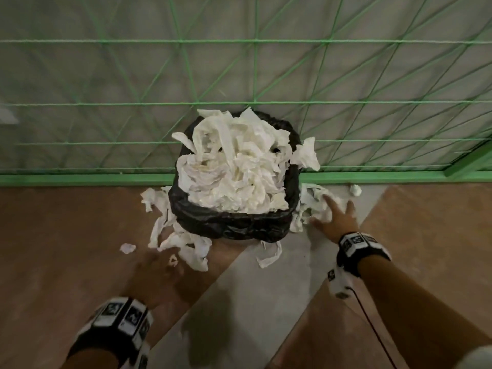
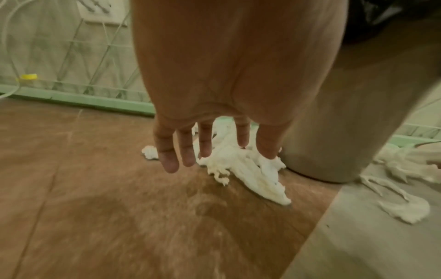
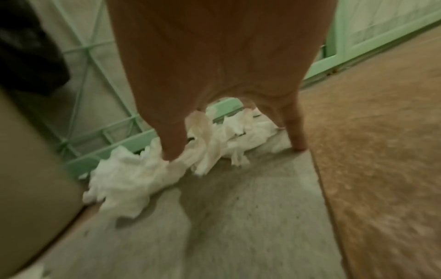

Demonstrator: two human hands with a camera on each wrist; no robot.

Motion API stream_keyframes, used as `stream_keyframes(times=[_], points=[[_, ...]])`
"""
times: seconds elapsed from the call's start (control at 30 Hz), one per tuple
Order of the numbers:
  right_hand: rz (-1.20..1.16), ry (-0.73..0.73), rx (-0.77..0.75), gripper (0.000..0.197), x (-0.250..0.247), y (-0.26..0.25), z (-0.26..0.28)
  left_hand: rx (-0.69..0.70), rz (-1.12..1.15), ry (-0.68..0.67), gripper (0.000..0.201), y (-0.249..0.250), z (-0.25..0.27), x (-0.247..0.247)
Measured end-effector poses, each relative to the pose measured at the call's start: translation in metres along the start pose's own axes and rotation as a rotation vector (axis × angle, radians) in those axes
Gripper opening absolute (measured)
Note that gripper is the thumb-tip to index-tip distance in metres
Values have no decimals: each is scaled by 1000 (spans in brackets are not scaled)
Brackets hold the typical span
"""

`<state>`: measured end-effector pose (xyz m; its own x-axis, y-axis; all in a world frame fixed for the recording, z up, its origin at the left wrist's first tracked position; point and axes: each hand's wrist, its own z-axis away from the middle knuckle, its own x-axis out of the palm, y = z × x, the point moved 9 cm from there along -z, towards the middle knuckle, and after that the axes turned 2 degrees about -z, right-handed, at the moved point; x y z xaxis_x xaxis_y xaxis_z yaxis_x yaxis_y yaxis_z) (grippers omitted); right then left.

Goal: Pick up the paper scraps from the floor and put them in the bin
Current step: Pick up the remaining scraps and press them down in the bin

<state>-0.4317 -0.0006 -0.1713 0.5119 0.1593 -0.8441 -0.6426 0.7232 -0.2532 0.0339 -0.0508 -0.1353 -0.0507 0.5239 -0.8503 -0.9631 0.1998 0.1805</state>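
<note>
A bin (image 1: 234, 225) lined with a black bag stands against the fence, heaped over its rim with white paper (image 1: 234, 166). Paper scraps (image 1: 175, 235) lie on the floor at its left front, and more scraps (image 1: 310, 201) lie at its right. My left hand (image 1: 162, 265), blurred, hovers just short of the left pile (image 2: 241, 168) with straight fingers (image 2: 169, 160) and holds nothing. My right hand (image 1: 332, 211) is spread over the right pile (image 3: 133, 175). Its thumb (image 3: 171, 143) and an outer finger (image 3: 297, 136) touch down on either side of the paper.
A green wire fence with a low green frame (image 1: 80, 178) runs behind the bin. A small paper ball (image 1: 355, 189), a loose strip (image 1: 269, 257) and a tiny scrap (image 1: 127, 248) lie apart on the brown and grey floor. A yellow-capped object (image 2: 28, 77) sits behind the fence.
</note>
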Motion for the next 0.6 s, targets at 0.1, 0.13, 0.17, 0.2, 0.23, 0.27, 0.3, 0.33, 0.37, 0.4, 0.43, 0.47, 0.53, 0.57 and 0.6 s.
stream_keyframes(times=[0.1, 0.13, 0.17, 0.2, 0.23, 0.27, 0.3, 0.33, 0.37, 0.4, 0.43, 0.47, 0.53, 0.57, 0.6], points=[[93, 143, -156, 35, -7, -26, 4, 51, -68, 35, 60, 3, -5, 19], [99, 182, -193, 28, -13, -33, 5, 72, -97, 51, 54, 10, -7, 18], [97, 193, -199, 26, -18, -36, 7, 70, -109, 44, 48, 18, -6, 18], [84, 193, -191, 26, -23, -37, 7, 23, -44, 37, 52, 19, -5, 19], [72, 179, -159, 26, -29, -35, 8, -21, 84, 69, 54, 19, -5, 17], [63, 159, -130, 25, -35, -32, 10, -75, 169, 90, 59, 20, -4, 12], [56, 129, -113, 25, -42, -29, 13, -93, 210, 109, 65, 20, -5, 13], [14, 103, -101, 26, -50, -27, 16, -101, 189, 119, 71, 20, -8, 14], [-36, 97, -93, 28, -63, -28, 21, -97, 147, 149, 77, 24, -13, 8], [-106, 116, -93, 30, -79, -31, 28, -110, 79, 169, 83, 22, -19, 8], [-154, 149, -121, 34, -96, -38, 35, -89, 25, 168, 85, 25, -26, 9], [-249, 175, -147, 38, -113, -47, 44, -87, 2, 126, 86, 29, -30, 11], [-490, 242, -198, 39, -149, -66, 67, -63, -34, -12, 74, 39, -32, 22], [-550, 279, -227, 39, -168, -79, 78, -16, -43, -17, 63, 50, -31, 21], [-586, 312, -275, 38, -188, -95, 91, 40, -90, 25, 55, 59, -33, 19]])
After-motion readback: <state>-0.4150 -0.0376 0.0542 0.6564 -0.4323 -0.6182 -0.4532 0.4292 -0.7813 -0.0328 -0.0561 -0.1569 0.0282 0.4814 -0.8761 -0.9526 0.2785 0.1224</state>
